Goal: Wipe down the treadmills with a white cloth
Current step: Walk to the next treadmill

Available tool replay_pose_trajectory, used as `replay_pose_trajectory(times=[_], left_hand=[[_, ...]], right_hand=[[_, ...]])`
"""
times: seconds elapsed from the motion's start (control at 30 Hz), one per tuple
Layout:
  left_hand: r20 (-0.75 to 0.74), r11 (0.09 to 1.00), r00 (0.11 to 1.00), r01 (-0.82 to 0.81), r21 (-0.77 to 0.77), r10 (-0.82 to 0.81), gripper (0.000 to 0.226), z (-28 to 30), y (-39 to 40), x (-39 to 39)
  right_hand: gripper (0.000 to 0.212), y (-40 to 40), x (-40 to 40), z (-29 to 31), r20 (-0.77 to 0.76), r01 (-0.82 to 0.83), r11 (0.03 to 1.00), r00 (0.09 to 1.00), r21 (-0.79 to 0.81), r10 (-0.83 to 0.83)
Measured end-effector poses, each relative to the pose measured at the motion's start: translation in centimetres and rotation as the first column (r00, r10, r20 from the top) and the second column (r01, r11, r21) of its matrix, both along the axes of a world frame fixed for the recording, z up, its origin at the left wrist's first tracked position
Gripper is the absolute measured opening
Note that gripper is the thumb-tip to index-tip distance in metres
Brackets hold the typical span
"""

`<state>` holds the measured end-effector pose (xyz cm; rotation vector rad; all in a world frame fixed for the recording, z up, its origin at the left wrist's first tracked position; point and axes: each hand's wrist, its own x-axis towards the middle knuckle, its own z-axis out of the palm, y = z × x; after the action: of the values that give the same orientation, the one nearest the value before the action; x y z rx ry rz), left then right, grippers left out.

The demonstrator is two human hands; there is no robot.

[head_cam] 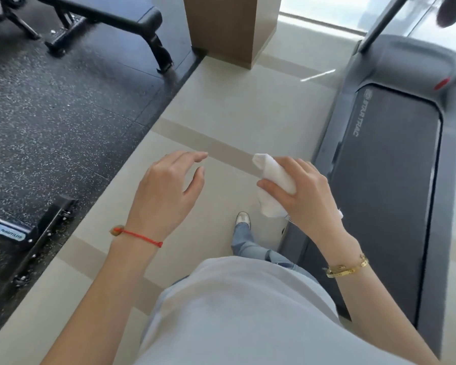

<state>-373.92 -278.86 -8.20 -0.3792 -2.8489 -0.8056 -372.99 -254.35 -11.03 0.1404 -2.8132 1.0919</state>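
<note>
A grey treadmill [395,159] with a dark belt lies along the right side of the view, its upright post rising at the top right. My right hand [303,196] grips a bunched white cloth [271,185] in the air just left of the treadmill's side rail, not touching it. My left hand [169,191] hovers over the beige floor with its fingers relaxed and holding nothing. A red string sits on my left wrist and a gold bracelet on my right.
Black speckled rubber flooring [50,122] covers the left side, carrying a black weight bench frame [132,19] and another machine foot [34,233]. A brown column [229,27] stands at the top centre. A beige tiled aisle [234,109] runs between them.
</note>
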Motion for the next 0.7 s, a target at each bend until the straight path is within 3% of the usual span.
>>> replay_pose_trajectory(times=[0.33,0.7], left_hand=[[-0.002,0.992,0.992,0.125,0.033,-0.125,0.026,1.6,6.0,-18.3],[0.005,0.937,0.94,0.341,0.072,-0.342,0.028,1.2,13.0,-35.4]], right_hand=[[0.036,5.2,-15.6,2.3,-0.01,0.113,0.994,0.994,0.004,-0.113],[0.036,10.2,-27.5,2.6,-0.001,0.316,0.949,0.949,-0.007,-0.316]])
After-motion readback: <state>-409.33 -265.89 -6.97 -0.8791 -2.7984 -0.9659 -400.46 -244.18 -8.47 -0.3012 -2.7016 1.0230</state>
